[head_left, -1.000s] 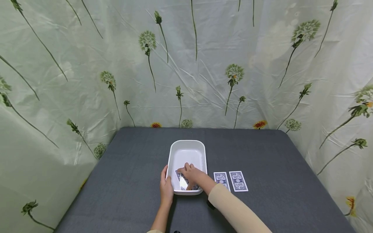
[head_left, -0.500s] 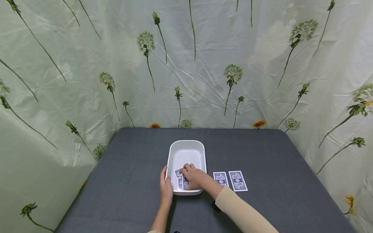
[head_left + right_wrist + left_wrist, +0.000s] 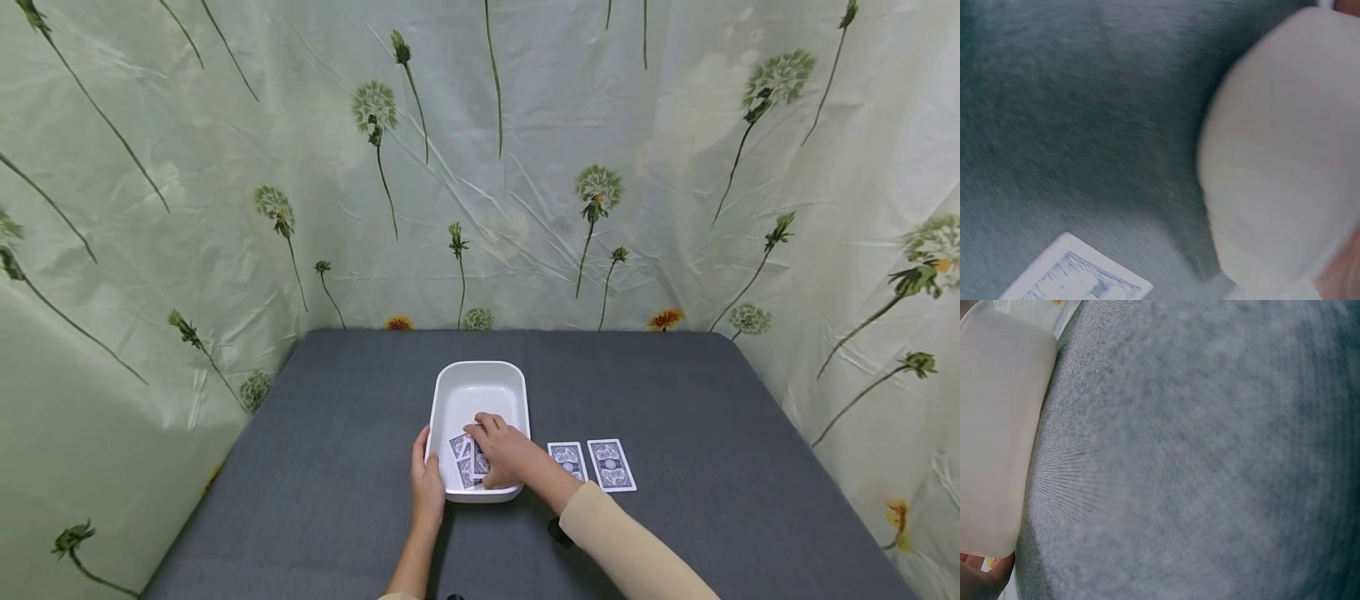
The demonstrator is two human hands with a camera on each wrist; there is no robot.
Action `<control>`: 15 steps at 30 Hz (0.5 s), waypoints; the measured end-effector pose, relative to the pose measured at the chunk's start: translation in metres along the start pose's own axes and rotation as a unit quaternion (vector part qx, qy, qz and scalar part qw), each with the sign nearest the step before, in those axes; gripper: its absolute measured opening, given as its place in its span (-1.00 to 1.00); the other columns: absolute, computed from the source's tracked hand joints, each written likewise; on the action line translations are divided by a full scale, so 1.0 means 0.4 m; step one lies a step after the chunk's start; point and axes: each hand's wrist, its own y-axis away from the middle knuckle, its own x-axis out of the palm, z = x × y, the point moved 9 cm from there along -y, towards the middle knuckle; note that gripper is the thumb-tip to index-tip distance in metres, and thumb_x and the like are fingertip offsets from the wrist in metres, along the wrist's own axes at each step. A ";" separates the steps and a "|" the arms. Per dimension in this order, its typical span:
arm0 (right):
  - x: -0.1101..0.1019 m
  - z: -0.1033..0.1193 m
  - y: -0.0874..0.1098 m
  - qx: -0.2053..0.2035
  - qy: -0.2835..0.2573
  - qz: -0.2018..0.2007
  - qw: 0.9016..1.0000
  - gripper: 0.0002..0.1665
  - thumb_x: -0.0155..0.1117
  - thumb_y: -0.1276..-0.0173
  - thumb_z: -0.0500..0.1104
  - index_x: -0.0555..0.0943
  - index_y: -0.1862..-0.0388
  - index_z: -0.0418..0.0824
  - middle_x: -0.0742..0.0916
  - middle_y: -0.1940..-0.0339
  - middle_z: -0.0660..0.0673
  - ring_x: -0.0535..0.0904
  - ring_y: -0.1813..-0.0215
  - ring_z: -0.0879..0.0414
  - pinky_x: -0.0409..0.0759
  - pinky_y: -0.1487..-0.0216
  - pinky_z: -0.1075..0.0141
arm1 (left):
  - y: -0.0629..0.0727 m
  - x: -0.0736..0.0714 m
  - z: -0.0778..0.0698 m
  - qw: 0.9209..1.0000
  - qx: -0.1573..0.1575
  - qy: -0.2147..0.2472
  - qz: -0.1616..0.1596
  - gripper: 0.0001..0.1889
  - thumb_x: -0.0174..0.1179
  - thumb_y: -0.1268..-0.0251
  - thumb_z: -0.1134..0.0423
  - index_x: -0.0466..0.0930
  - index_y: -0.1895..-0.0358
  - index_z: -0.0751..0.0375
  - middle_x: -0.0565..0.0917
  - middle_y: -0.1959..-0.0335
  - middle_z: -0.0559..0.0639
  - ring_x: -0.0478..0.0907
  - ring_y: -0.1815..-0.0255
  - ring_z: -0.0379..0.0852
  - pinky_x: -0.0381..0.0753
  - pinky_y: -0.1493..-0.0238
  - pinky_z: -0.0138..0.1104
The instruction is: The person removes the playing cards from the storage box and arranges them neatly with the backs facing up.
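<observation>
A white plastic tray [image 3: 441, 404] with raised walls stands on the table. My left hand [image 3: 430, 487] grips its near left side, thumb at the rim. In the left wrist view, fingers show below the tray's outer wall [image 3: 1004, 431]. Reaching inside, my right hand [image 3: 504, 457] pinches a blue-backed playing card [image 3: 481, 462] between thumb and fingers. More face-down cards [image 3: 465, 475] lie loosely overlapped beneath it; the hand hides part of them. In the right wrist view, the tray wall [image 3: 1285, 150] covers most of that hand.
To the tray's right, two face-down cards lie side by side, a nearer-in card [image 3: 567, 457] and an outer card [image 3: 612, 465]. The grey cloth-covered table [image 3: 345, 417] ends at a flowered curtain [image 3: 525, 150]. A small black object [image 3: 558, 532] sits beneath the right sleeve.
My right hand has shifted inside the tray, and the card between its fingers now sits slightly higher and apart from the cards below. The left hand and tray stay put.
</observation>
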 end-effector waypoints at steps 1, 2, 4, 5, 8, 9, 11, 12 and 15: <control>-0.008 -0.003 0.001 -0.002 -0.013 0.004 1.000 -0.02 0.42 0.15 0.14 0.28 -0.26 -0.15 0.40 -0.21 -0.17 0.34 -0.22 -0.02 0.43 -0.16 0.23 | 0.001 -0.001 0.001 1.000 0.000 -0.003 -0.001 -0.53 -0.27 -0.25 0.53 0.23 -0.26 0.33 0.33 -0.28 0.28 0.29 -0.25 0.15 0.26 0.02 -0.67; -0.019 -0.006 0.002 -0.004 -0.027 0.006 1.000 0.00 0.43 0.15 0.13 0.28 -0.28 -0.15 0.40 -0.22 -0.17 0.34 -0.24 -0.02 0.42 -0.17 0.22 | 0.001 -0.002 0.000 1.000 0.000 -0.004 -0.002 -0.53 -0.27 -0.25 0.53 0.23 -0.26 0.33 0.33 -0.27 0.28 0.29 -0.25 0.15 0.26 0.02 -0.66; -0.044 -0.016 0.007 -0.008 -0.052 0.011 0.999 0.03 0.45 0.14 0.12 0.25 -0.32 -0.17 0.41 -0.26 -0.16 0.32 -0.27 -0.01 0.40 -0.20 0.19 | 0.002 -0.004 0.000 1.000 0.001 -0.008 -0.003 -0.53 -0.26 -0.25 0.52 0.24 -0.26 0.33 0.35 -0.27 0.27 0.31 -0.23 0.14 0.27 0.01 -0.65; -0.056 -0.022 0.010 -0.008 -0.061 0.014 0.998 0.05 0.45 0.14 0.12 0.24 -0.33 -0.18 0.41 -0.27 -0.15 0.32 -0.28 0.00 0.39 -0.20 0.19 | 0.002 -0.004 -0.001 1.000 0.003 -0.007 -0.003 -0.53 -0.26 -0.25 0.52 0.24 -0.26 0.32 0.35 -0.27 0.27 0.31 -0.23 0.14 0.27 0.01 -0.64; -0.085 -0.048 0.030 -0.003 -0.089 0.024 0.996 0.09 0.47 0.13 0.11 0.19 -0.35 -0.21 0.38 -0.31 -0.13 0.29 -0.32 0.01 0.36 -0.23 0.16 | 0.001 -0.005 0.002 1.000 0.001 -0.002 -0.003 -0.53 -0.26 -0.25 0.52 0.24 -0.26 0.33 0.35 -0.27 0.27 0.31 -0.23 0.13 0.26 0.00 -0.65; -0.093 -0.060 0.039 0.002 -0.096 0.025 0.995 0.10 0.47 0.13 0.11 0.18 -0.36 -0.21 0.36 -0.33 -0.12 0.27 -0.33 0.00 0.35 -0.23 0.14 | 0.001 -0.006 0.003 1.000 0.000 0.000 -0.004 -0.53 -0.27 -0.25 0.52 0.24 -0.26 0.33 0.35 -0.27 0.27 0.30 -0.24 0.13 0.25 0.00 -0.66; -0.110 -0.086 0.061 0.012 -0.112 0.017 0.994 0.11 0.47 0.12 0.09 0.17 -0.36 -0.23 0.35 -0.33 -0.15 0.26 -0.34 -0.03 0.33 -0.24 0.11 | 0.001 -0.006 0.004 1.000 -0.003 0.006 -0.005 -0.53 -0.27 -0.25 0.52 0.24 -0.26 0.33 0.34 -0.27 0.27 0.29 -0.25 0.13 0.24 0.00 -0.67; -0.117 -0.103 0.075 0.021 -0.118 0.011 0.993 0.11 0.47 0.12 0.07 0.16 -0.36 -0.25 0.35 -0.33 -0.16 0.25 -0.34 -0.05 0.33 -0.24 0.09 | 0.001 -0.006 0.003 1.000 -0.003 0.003 -0.005 -0.53 -0.27 -0.26 0.51 0.24 -0.26 0.33 0.34 -0.27 0.27 0.29 -0.25 0.14 0.23 0.00 -0.67; -0.127 -0.165 0.129 0.055 -0.134 -0.006 0.990 0.12 0.48 0.12 0.04 0.14 -0.36 -0.29 0.35 -0.32 -0.21 0.25 -0.33 -0.11 0.33 -0.23 0.03 | 0.002 -0.006 0.004 1.000 -0.008 0.000 -0.003 -0.53 -0.27 -0.26 0.50 0.24 -0.26 0.32 0.34 -0.27 0.26 0.29 -0.25 0.12 0.23 0.00 -0.67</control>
